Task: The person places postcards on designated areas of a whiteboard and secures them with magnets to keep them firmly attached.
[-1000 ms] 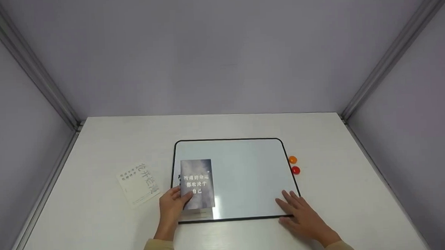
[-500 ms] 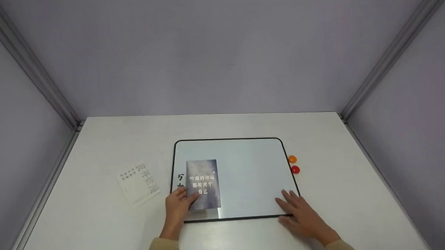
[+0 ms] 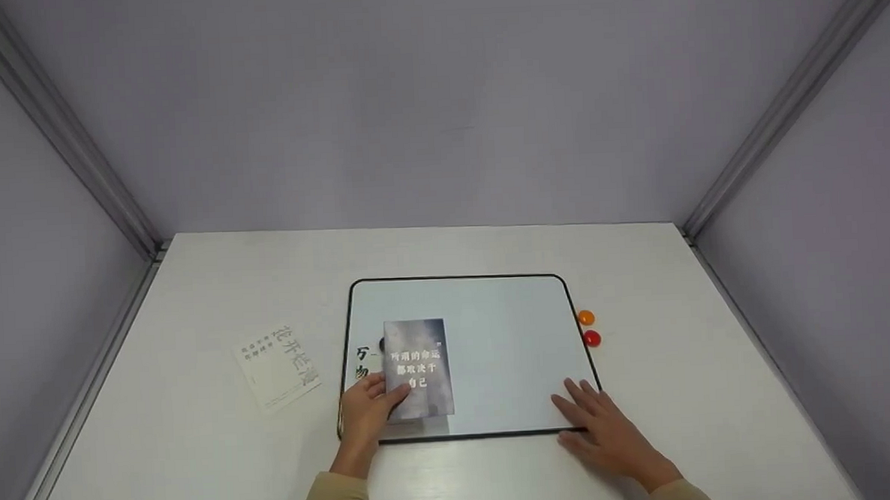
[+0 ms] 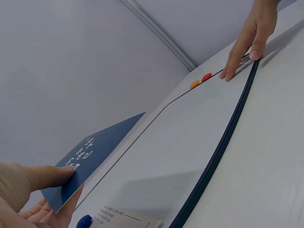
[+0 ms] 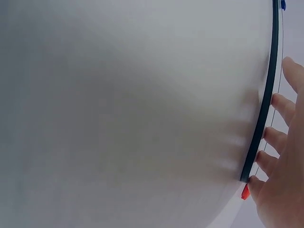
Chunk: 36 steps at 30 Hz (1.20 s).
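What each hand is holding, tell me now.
Left hand: holding the blue-grey card, thumb on its front.
Right hand: open, touching the whiteboard, holding nothing.

Greyish-purple wall panels (image 3: 439, 107), grey corner posts (image 3: 79, 138), white tabletop (image 3: 168, 442).

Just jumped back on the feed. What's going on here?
A person's left hand pinches a grey-violet card above a whiteboard, while the right hand rests at the board's near right corner. Another card lies on the board with a blue button, partly hidden. Orange and red buttons sit by the board's right edge; a pale card lies on the table to the left.
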Motion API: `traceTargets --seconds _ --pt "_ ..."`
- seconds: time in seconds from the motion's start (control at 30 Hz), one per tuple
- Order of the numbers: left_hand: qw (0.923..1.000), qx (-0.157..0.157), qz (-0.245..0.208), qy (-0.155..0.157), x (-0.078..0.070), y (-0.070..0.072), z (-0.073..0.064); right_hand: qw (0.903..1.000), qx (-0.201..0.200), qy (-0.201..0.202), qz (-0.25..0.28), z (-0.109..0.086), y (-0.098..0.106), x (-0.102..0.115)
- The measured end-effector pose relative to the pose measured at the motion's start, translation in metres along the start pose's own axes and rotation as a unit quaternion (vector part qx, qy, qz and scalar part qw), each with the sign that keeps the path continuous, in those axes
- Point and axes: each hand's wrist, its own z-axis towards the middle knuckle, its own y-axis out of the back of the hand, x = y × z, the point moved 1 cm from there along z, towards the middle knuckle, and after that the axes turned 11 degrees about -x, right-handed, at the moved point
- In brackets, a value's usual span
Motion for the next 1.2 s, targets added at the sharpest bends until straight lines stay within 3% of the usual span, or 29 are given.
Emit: traceTargets --seconds 0.2,0.8,1.2 --pt "0.9995 0.009 -0.031 0.006 0.001 -0.005 -0.001 0.9999 -0.002 -0.003 -0.01 0.001 0.0 0.002" --pt "0.9988 0.034 -0.034 0.001 0.005 -0.021 -0.007 0.9998 0.005 -0.01 -0.018 0.001 0.001 0.002" --pt "0.998 0.048 -0.04 -0.001 0.01 -0.032 -0.009 0.9998 -0.011 0.005 -0.013 0.0 -0.001 0.001"
